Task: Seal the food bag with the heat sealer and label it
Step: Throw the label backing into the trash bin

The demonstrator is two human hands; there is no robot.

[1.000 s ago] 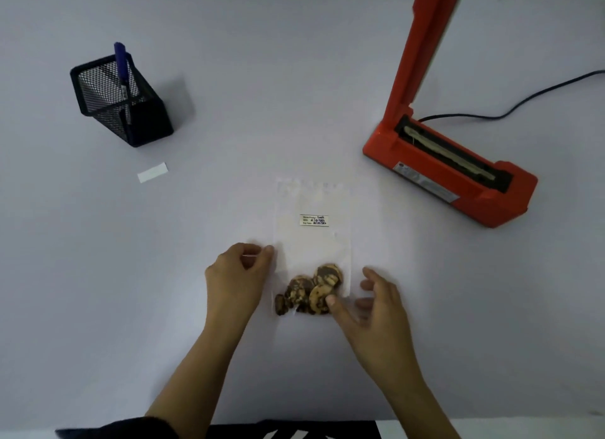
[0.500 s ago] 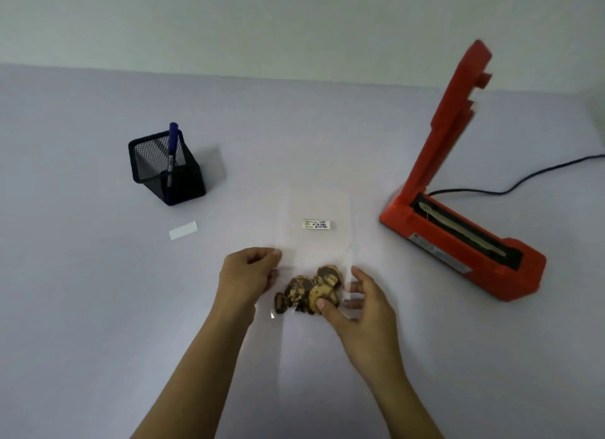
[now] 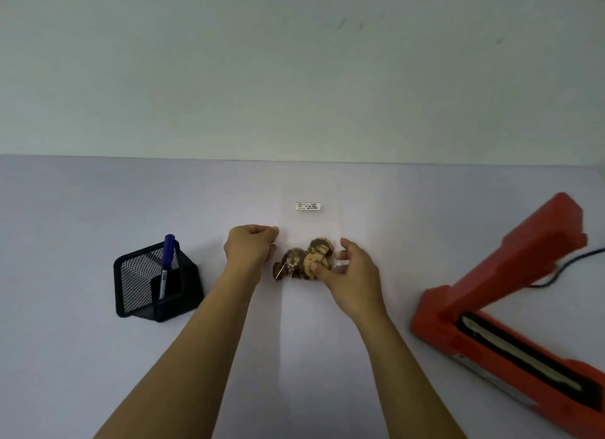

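Between the 2 hands: the food bag (image 3: 311,227), clear plastic, its long side running away from the person. I cannot tell if it lies flat on the table (image 3: 98,209) or is lifted a little.
Cookies (image 3: 296,261): gathered at the near end of the bag, just between both hands.
Label (image 3: 307,206): white, with small writing, stuck on the bag beyond the hands.
Left hand (image 3: 250,250): fingers curled, thumb and fingertips pinching the left edge of the bag.
Right hand (image 3: 355,271): thumb pressing 1 of the cookies through the plastic, the other fingers curled at the right edge, so it grips the bag.
Heat sealer (image 3: 465,311): well apart, to the right of the right hand; its red arm is raised and nothing lies on the sealing strip.
Cord (image 3: 576,261): runs off behind the sealer.
Pen holder (image 3: 154,294): black mesh, to the left of the left hand, with 1 blue pen (image 3: 168,252) standing inside.
Step in hand: the label is on, and I judge the person is holding the bag to check or show it. The far edge is too faint to say if it is sealed.
Next move: if the seal is good, lay the bag down and let go. If not, bring the far edge onto the strip of the heat sealer and press the arm down.
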